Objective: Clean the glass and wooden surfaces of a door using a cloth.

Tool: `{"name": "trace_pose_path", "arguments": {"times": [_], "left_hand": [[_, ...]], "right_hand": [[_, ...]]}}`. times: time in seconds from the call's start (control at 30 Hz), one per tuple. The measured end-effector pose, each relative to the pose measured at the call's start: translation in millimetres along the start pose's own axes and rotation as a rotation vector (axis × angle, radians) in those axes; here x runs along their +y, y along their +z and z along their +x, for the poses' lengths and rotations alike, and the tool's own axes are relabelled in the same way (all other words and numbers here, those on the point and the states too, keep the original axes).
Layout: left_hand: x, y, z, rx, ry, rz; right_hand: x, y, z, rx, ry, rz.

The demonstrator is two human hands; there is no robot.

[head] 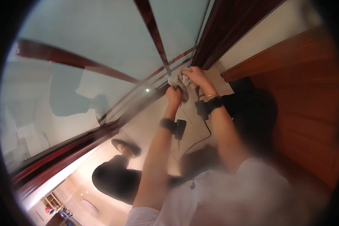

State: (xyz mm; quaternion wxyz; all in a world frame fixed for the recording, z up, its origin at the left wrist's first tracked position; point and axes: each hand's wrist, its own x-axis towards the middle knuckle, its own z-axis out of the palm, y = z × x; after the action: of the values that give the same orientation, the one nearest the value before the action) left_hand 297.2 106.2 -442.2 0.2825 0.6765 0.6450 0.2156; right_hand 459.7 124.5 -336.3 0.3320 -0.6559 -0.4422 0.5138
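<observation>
A crumpled, light grey cloth (177, 78) is bunched between my two hands near the bottom corner of a glass door panel (113, 31). My left hand (174, 96) grips its lower part, and a fold hangs down beside the fingers. My right hand (196, 75) holds the upper right side of the cloth, close to the dark red wooden frame (214, 36). The cloth appears to be at the panel's lower edge; whether it touches the glass I cannot tell. Both wrists wear black straps with small box-shaped devices.
A brown wooden door (308, 113) stands on my right. Pale floor tiles (155, 124) lie below my hands, and a black cable (204, 137) hangs from the right wrist device. My slippered foot (127, 147) is near the door's bottom rail. A small shelf with objects (53, 202) appears at lower left.
</observation>
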Motion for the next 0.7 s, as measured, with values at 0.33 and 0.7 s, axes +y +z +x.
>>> {"name": "trace_pose_path", "arguments": {"times": [0.33, 0.7], "left_hand": [[-16.6, 16.5, -19.3, -0.283, 0.041, -0.392], [105.8, -103.8, -19.4, -0.068, 0.081, -0.380]], "right_hand": [[83.4, -7.1, 32.2, 0.289, 0.193, -0.043], [-15.0, -59.1, -32.8, 0.470, -0.045, -0.070]]}}
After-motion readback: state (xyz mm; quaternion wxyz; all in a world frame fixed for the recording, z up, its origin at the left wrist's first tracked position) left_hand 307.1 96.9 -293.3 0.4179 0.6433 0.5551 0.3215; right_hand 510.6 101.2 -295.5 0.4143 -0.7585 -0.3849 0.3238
